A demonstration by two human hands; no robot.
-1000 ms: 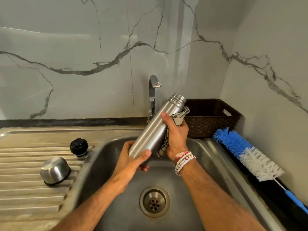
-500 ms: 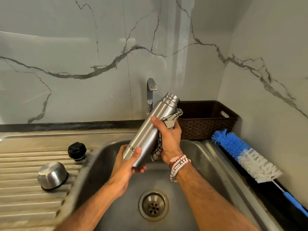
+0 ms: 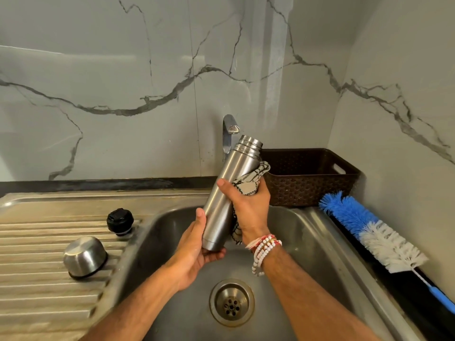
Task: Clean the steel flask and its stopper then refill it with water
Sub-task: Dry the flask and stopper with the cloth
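The steel flask point(image 3: 230, 190) is held tilted over the sink point(image 3: 307, 244), its open threaded neck pointing up toward the tap point(image 3: 229, 134). My left hand point(image 3: 194, 244) grips the flask's base from below. My right hand point(image 3: 248, 205) wraps around the flask's middle with a patterned cloth point(image 3: 251, 180) pressed against the steel. The black stopper point(image 3: 120, 221) stands on the draining board point(image 3: 37, 303) at the left. The steel cup lid point(image 3: 85, 256) lies upside down in front of the stopper.
A dark woven basket point(image 3: 310, 180) sits at the back right corner. A blue and white bottle brush point(image 3: 369, 230) lies along the right counter edge. The drain point(image 3: 231, 302) is in the sink's centre. Marble walls close the back and right.
The flask has swung more upright, its base moving right. My left hand shifted under the base, and my right hand with the cloth stayed on the body.
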